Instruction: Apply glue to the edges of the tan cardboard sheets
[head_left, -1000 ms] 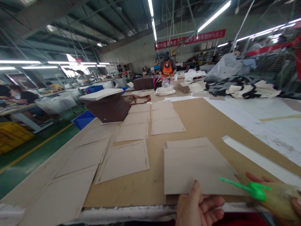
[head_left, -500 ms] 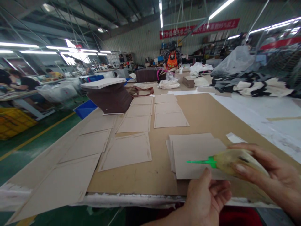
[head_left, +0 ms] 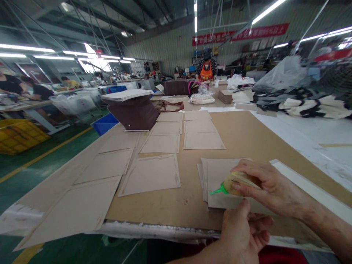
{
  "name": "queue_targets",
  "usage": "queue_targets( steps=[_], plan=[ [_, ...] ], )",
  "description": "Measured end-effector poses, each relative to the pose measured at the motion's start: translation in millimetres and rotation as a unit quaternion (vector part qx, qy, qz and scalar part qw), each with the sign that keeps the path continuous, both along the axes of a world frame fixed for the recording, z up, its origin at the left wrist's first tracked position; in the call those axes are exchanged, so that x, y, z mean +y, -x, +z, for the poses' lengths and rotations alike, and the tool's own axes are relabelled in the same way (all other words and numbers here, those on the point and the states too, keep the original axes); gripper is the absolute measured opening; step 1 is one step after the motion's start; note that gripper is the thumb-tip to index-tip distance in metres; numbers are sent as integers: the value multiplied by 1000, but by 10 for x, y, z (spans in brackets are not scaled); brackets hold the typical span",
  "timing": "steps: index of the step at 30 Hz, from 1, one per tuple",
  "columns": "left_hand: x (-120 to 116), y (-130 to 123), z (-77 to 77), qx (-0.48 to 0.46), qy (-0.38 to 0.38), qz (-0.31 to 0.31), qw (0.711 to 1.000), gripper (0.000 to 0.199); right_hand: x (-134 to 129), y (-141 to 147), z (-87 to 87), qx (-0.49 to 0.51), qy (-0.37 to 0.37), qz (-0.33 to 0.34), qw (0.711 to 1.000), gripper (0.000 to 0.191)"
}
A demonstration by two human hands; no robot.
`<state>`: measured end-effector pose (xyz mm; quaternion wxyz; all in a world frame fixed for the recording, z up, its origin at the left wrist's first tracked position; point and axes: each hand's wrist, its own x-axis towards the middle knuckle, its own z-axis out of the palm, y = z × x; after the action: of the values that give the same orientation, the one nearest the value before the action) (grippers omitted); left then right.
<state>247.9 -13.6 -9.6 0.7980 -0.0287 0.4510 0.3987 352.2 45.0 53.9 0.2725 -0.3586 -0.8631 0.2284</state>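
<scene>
My right hand is wrapped round a yellowish squeeze bottle with a green nozzle. The nozzle points left over the top of a stack of grey-beige card sheets; whether its tip touches the card I cannot tell. At the near edge of this stack is my left hand, thumb tip at the top sheet's edge and fingers loosely curled and apart, with nothing visible in them. Separate card sheets lie in rows to the left, several with darker strips along their edges.
A tall dark brown stack topped with pale sheets stands at the table's far left. Right of my hands lies a long white strip. Dark and pale fabric pieces are heaped at the back right. A person in an orange apron stands beyond the table.
My right hand has moved left with the squeeze bottle, and its nozzle now tilts down toward the stack's left part. The left hand stays near the stack's front edge. The view has shifted slightly.
</scene>
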Motion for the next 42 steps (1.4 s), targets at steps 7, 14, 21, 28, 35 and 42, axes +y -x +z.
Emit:
queue_targets(
  steps=[7,14,21,28,35,42],
  plan=[
    [-17,-26,-5,11,-12,18,1000,20,64,-4,54,-7,38,29,999,24],
    [-17,-33,34,16,0,22,1000,23,103,11,76,-13,52,52,997,22],
    [20,-18,63,17,13,-7,1000,32,113,34,72,-7,66,56,996,26],
    [3,-31,9,13,11,7,1000,27,128,39,91,-3,103,54,993,24],
    [-16,-39,-224,-20,-25,2,999,27,322,13,-15,-23,46,2,999,29],
    [22,-47,-283,-32,-17,-9,999,27,410,-54,-69,-53,-1,-43,998,31]
  ],
)
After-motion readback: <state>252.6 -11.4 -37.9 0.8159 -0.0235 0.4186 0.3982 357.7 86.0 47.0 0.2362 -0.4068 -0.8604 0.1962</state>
